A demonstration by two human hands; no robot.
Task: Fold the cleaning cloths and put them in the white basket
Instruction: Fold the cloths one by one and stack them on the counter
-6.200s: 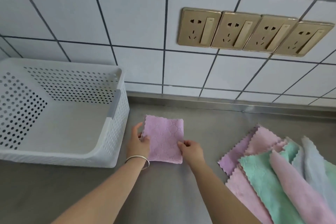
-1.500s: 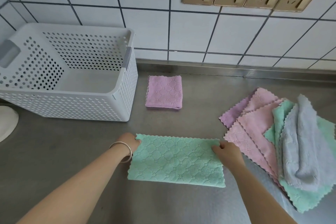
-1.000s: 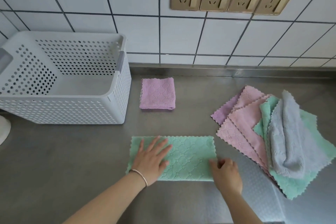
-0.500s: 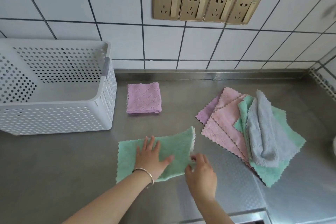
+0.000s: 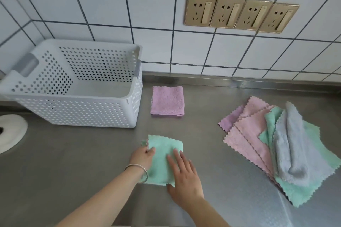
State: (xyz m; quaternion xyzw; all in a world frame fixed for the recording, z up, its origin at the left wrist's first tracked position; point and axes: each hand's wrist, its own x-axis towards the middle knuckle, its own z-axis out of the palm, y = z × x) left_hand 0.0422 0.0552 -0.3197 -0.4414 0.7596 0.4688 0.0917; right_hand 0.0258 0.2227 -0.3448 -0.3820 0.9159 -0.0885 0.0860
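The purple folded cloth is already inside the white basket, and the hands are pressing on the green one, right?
Not quite. The head view shows the purple folded cloth lying on the counter beside the white basket, not inside. Both hands do press on the green cloth.

Colours in front of you

Your mint cloth (image 5: 164,155) is quilted; the folded one (image 5: 167,101) lilac; the pile (image 5: 276,145) pink, mint, grey-blue; the basket (image 5: 83,110) white, dotted with holes; the surface (image 5: 73,153) grey steel.

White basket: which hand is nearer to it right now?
Left. The left hand grips the green cloth's left edge, on the side toward the white basket. The right hand lies flat on the cloth, farther right.
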